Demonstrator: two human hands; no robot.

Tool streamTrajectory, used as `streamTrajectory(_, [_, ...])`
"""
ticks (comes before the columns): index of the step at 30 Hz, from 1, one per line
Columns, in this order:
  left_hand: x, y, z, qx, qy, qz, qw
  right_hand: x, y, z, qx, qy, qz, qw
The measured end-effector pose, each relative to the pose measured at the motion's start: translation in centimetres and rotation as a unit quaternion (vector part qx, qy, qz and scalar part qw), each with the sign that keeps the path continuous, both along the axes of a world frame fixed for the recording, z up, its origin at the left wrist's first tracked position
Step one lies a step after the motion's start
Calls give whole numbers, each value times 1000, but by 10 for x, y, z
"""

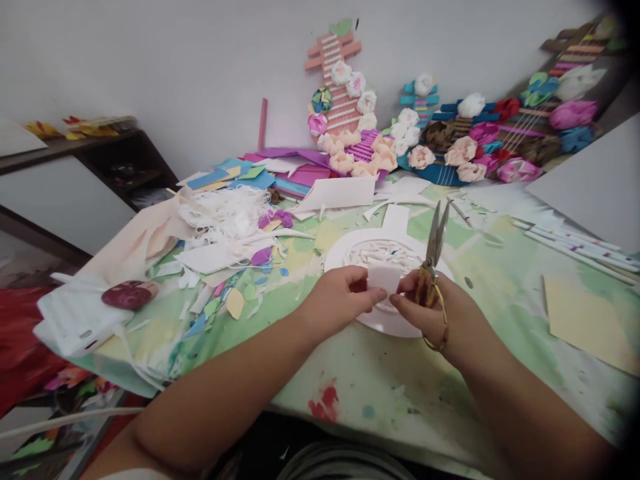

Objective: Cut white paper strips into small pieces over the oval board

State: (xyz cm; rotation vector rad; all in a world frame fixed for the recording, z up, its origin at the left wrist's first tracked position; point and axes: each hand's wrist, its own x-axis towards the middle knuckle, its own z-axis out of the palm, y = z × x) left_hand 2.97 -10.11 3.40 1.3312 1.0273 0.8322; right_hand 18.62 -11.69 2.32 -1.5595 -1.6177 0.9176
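Lying at the near left of the bench (350, 373), a white boxy device (75, 327) carries a dark red oval object (129, 294), and its cable trails by the edge, where a sleeve or forearm could snag it and drag both down. Farther in sit a tangle of white string (225, 210) and loose paper scraps (235, 303); a sweep of the left arm could scatter the scraps or catch the strands. Near the middle, the left hand (345, 293) pinches a small white piece (384, 280) between thumb and fingers, above a round white cut-out (385, 327) that bears many short white bits (373, 252). Too tight a pinch could crease the piece, and a dropped wrist could knock the bits about. Just right of it, the right hand (453, 317) grips scissors (431, 263) by their gold handles, blades pointing far and slightly parted; whether its fingertips also touch the white piece, I cannot tell. With the scissors so close, a twist of that wrist could nick the piece or a finger. Rightward lie thin pale sticks (575, 241), liable to roll if bumped, and a yellow sheet (585, 320).
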Motion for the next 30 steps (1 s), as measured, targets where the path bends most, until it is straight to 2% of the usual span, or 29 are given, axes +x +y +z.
streamTrajectory(2, [-4,5,1,-32,-63,24,997,0,-3,7,21,-106,1,994])
streamTrajectory(5, [-10,13,1,-64,-220,77,970,-1,-6,13,60,-275,4,960])
streamTrajectory(9, [-15,16,3,-49,-298,110,947,-4,-7,13,66,-384,35,920])
streamTrajectory(15, [-11,12,5,-43,-299,88,949,-5,-8,12,68,-424,46,902])
streamTrajectory(30, [-10,5,9,-46,-284,90,954,-6,-11,12,81,-393,72,913])
